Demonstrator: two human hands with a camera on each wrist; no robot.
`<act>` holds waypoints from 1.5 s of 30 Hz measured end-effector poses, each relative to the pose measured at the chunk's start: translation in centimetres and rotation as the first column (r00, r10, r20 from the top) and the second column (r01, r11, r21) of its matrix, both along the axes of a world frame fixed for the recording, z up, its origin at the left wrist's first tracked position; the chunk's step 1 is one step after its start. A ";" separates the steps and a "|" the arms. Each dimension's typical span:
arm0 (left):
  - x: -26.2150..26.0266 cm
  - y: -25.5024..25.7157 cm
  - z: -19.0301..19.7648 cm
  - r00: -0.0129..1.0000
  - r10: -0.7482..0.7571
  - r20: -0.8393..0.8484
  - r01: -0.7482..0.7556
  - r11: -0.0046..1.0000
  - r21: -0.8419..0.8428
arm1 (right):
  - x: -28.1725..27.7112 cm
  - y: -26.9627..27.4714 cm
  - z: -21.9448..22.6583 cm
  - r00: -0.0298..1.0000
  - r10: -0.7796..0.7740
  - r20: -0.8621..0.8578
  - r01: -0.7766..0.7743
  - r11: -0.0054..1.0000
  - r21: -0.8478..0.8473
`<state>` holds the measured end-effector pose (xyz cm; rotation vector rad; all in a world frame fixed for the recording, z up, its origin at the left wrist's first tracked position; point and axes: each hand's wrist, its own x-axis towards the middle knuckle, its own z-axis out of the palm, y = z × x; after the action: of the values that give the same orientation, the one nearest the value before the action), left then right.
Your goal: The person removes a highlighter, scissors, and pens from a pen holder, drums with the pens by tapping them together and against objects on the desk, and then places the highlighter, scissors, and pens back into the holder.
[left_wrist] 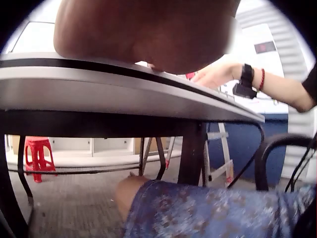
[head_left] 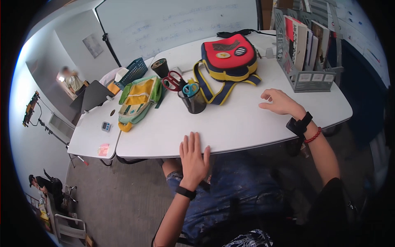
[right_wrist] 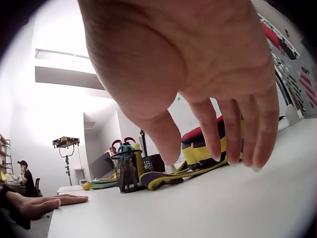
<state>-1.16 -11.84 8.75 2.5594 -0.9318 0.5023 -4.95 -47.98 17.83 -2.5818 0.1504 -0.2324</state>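
Observation:
My left hand [head_left: 193,161] rests palm down at the front edge of the white table [head_left: 164,140], its fingers straight. Over the tabletop at the right, my right hand [head_left: 279,103] holds nothing, its fingers loosely bent; in the right wrist view the fingers [right_wrist: 230,124] hang down apart. Between the hands and farther back stands a black mesh cup [head_left: 194,103] with red-handled and teal-handled scissors. Behind it lies a red, navy and yellow backpack [head_left: 230,57], its strap trailing toward the cup. A green and yellow bag [head_left: 140,99] lies left of the cup.
A grey file rack [head_left: 310,82] with books stands at the right. Behind the cup are another dark cup [head_left: 160,67] and a blue basket [head_left: 135,72]. A small timer [head_left: 106,126] and pink paper [head_left: 103,149] lie on the left table. Two people are in the background at left.

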 end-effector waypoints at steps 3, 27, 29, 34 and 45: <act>-0.4 -0.4 0.0 0.999 0.039 -0.033 -0.038 0.999 0.005 | -0.1 -0.9 0.0 0.998 -0.032 0.056 0.031 0.999 0.025; 18.0 -6.7 8.3 0.942 0.001 -0.335 -0.196 0.813 -0.548 | 2.4 9.5 -0.8 0.902 0.432 0.011 -0.401 0.827 0.393; 19.7 -5.9 8.1 0.966 0.010 -0.259 -0.173 0.769 -0.616 | 1.1 9.5 -0.7 0.915 0.403 0.024 -0.375 0.826 0.422; 23.0 -5.1 9.9 0.935 0.059 -0.348 -0.278 0.731 -0.623 | -1.4 8.7 0.2 0.928 0.372 -0.008 -0.328 0.829 0.453; 26.6 -4.2 5.9 0.872 -0.093 -0.481 -0.204 0.823 -0.530 | -6.5 6.4 -3.1 0.996 0.089 0.018 -0.085 0.980 -0.178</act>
<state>25.48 -16.09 14.68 2.0085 -0.4272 0.0942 -11.47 -41.58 14.69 -2.7536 0.0069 -0.2566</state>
